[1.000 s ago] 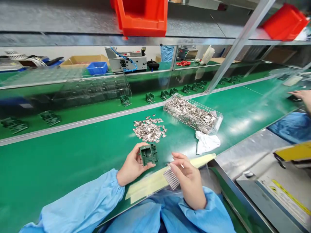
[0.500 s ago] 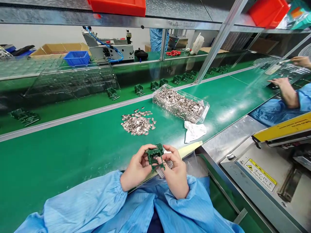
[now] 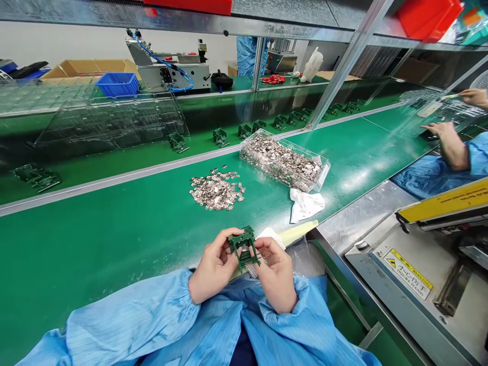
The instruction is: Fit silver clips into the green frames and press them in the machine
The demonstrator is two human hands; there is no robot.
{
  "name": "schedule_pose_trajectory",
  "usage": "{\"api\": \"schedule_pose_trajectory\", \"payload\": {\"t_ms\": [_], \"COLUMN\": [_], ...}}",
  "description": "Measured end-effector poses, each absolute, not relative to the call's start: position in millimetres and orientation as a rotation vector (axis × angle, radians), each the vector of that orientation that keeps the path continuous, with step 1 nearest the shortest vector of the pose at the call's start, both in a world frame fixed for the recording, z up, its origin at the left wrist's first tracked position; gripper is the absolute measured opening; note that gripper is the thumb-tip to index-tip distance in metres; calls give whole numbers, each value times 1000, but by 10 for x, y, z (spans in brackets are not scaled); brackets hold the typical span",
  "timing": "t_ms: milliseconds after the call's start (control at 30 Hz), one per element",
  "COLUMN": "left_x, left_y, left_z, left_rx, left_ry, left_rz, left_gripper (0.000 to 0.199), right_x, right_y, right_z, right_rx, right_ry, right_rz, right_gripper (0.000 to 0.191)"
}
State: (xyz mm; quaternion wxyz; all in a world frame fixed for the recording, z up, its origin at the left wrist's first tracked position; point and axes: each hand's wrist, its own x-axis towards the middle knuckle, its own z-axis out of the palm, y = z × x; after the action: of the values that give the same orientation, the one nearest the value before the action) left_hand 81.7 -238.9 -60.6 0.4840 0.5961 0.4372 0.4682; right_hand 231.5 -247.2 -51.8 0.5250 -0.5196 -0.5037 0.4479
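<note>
A green plastic frame (image 3: 244, 240) with an opening in its middle is held between both hands above the front edge of the green table. My left hand (image 3: 215, 267) grips its left side with thumb and fingers. My right hand (image 3: 276, 272) pinches its right side. Farther back on the table lies a loose pile of small silvery metal pieces (image 3: 217, 190). Right of the pile, a clear tray (image 3: 323, 175) holds many more such pieces. A crumpled white cloth or bag (image 3: 305, 205) lies in front of the tray.
Several green parts (image 3: 220, 137) line the belt behind the metal rail (image 3: 125, 175). At the right edge are another person's hands (image 3: 444, 133) and a machine with a warning label (image 3: 407, 277). A blue bin (image 3: 118, 84) stands at the back left. A metal shelf crosses overhead.
The green frame has turned slightly in my hands. My right fingers have drawn in lower against its right side. The camera view has shifted a little.
</note>
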Motion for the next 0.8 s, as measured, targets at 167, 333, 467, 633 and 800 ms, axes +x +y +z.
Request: {"api": "schedule_pose_trajectory", "payload": {"t_ms": [167,333,467,633,800], "left_x": [851,904,924,942,976], "left_y": [-2430,-2465,-2488,-2523,-2536], "left_z": [-579,-512,-511,-548,-525], "left_rx": [1356,1366,1442,1482,1466], "left_ry": [1063,1136,1202,1199,1193], "left_rz": [1152,1142,1115,1156,1244], "left_gripper": [35,34,33,32,26], "right_x": [2301,2331,2352,2322,2263], "right_y": [-2484,-2515,-2543,-2566,-2574], "right_z": [-559,-541,-544,-551,-541], "right_rx": [-1179,-1189,-1197,-1176,-1151], "right_ry": [-1102,-1196,-1260,-1198,-1083], "right_rz": [1139,1047,965,980,1045], "right_gripper": [13,9,7,8,12]}}
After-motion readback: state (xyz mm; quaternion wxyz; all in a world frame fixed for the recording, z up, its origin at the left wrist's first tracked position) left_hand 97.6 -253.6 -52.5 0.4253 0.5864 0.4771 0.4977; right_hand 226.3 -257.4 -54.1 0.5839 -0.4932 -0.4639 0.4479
